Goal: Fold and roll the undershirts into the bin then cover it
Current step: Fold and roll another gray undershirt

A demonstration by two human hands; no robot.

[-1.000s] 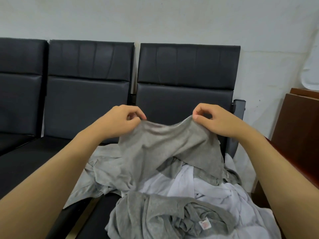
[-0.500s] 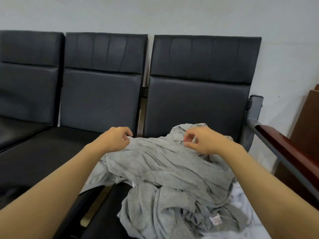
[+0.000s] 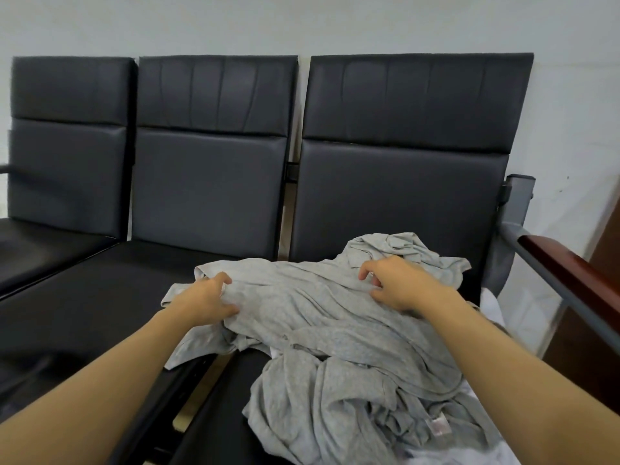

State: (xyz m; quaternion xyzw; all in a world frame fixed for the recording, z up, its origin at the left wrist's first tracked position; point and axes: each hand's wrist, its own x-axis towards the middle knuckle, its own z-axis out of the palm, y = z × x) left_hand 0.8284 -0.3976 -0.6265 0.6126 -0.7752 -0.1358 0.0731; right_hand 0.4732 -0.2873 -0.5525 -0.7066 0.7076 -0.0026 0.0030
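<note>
A grey undershirt [image 3: 302,297] lies spread over a heap of clothes on the right-hand black seat [image 3: 214,427]. My left hand [image 3: 208,300] grips its left edge, fingers curled into the cloth. My right hand [image 3: 396,283] rests on the shirt's far right part with fingers loosely bent; no pinch shows. A second crumpled grey undershirt [image 3: 355,401] with a pink label lies nearer to me. White garments [image 3: 489,298] peek out at the right and bottom of the heap. No bin is in view.
Three black padded seats stand in a row against a pale wall; the middle seat [image 3: 107,290] holds only a corner of grey cloth. A grey metal armrest with a red-brown wooden top [image 3: 570,273] bounds the right side. Brown wooden furniture [image 3: 604,236] stands beyond it.
Both hands have lowered the grey undershirt from the air onto the heap and spread it flat. My right hand has let go of its pinch and lies on the cloth.
</note>
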